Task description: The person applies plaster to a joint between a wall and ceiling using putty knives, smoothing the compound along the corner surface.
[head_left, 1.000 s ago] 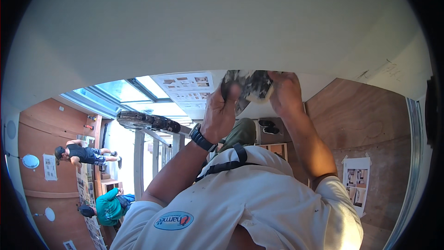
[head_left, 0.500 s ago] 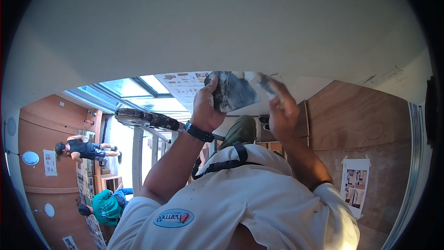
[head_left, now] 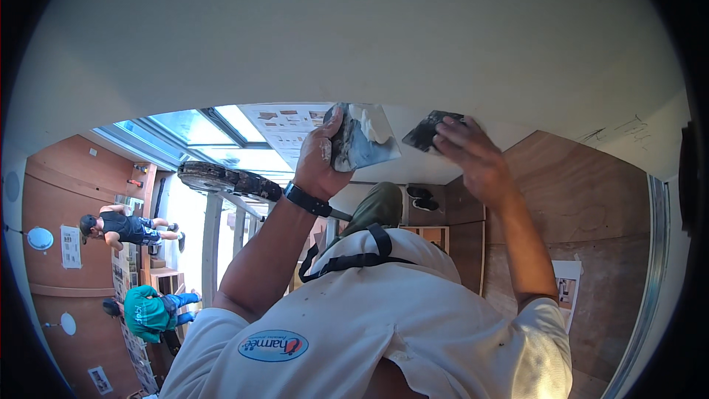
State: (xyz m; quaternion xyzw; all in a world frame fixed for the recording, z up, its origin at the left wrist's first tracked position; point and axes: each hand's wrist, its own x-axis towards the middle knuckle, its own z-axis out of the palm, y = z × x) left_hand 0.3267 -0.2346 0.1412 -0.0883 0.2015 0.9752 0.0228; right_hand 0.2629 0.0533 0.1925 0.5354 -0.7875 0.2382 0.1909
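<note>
Left hand (head_left: 320, 157) gripping rectangular metal filling blade (head_left: 363, 149) along its left side; white paste (head_left: 374, 125) lying right of thumb. Right hand (head_left: 478, 157) grasping dark-faced spatula (head_left: 424, 132), blade extending left of fingers, apart from filling blade. Judgement: holding loaded blade steady, angling spatula low, probably best for controlling paste.

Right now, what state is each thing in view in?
Left hand: gripping the left blade.
Left blade: held, smeared.
White paste: piled on the left blade.
Right hand: gripping the right blade.
Right blade: held, apart from the left one.
Wristband: fastened.
Right wall sheet: up, partly hidden.
Window: cannot tell if open or shut.
</note>
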